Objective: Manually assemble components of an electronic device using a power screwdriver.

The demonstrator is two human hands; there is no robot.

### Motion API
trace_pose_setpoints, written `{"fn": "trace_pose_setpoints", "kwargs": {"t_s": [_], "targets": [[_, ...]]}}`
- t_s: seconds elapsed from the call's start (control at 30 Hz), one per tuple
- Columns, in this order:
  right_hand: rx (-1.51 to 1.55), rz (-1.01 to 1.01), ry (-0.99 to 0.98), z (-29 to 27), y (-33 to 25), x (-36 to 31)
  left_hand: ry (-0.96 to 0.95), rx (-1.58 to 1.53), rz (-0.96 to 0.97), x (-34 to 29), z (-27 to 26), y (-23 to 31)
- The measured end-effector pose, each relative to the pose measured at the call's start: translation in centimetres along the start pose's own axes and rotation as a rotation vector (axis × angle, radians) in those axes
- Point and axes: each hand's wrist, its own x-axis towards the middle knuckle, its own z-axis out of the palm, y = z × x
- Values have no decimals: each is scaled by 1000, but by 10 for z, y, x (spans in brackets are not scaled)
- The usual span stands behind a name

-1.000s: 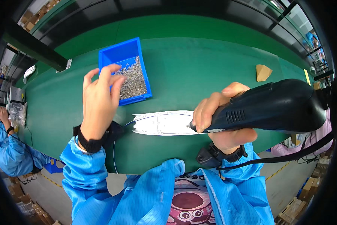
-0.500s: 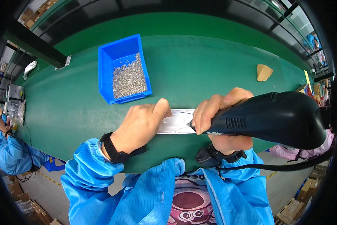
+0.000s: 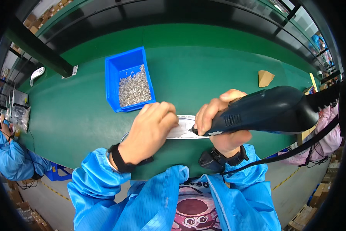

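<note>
So, noted left hand over left part of white piece, palm down, fingers bent inward with tips gathered near middle of piece. Could not tell whether anything small sat between those fingertips, being hidden behind knuckles. Found right hand wrapped firmly round front end of black tool, with thumb underneath and fingers over top. Saw tool held roughly level, bulky end off to right, narrow tip pointing left and down toward white piece. Could not make out whether tip met its surface or stopped just above. Located white piece flat on green table, lengthwise between both hands, with left part covered by left hand and right end lost behind right hand and tool. Observed thin wire curving out beside left wrist. Recorded black strap on left wrist and dark device strapped to right wrist, both just above blue cuffs. Traced black cable from near right wrist up toward right rim of view. Placed blue bin just beyond left hand, loaded with small silver bits heaped toward near and right sides. Logged brown chunk on far right of table, beyond tool and well apart from bin. Sighted clear bag at far left, near co-worker's blue sleeve.
</note>
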Motion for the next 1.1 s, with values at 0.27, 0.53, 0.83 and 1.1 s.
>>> {"fn": "trace_pose_setpoints", "kwargs": {"t_s": [0.27,0.53,0.83,1.1], "targets": [[426,-249,-137,-1,-17,10,8,-48,0,3,12,29],[235,-260,-321,-14,-18,12,-32,-76,1,3,14,34],[109,-182,-355,-22,-24,7,-20,-53,-19,0,28,39],[54,-187,-175,-25,-22,-8,-119,-157,-115,3,16,37]]}}
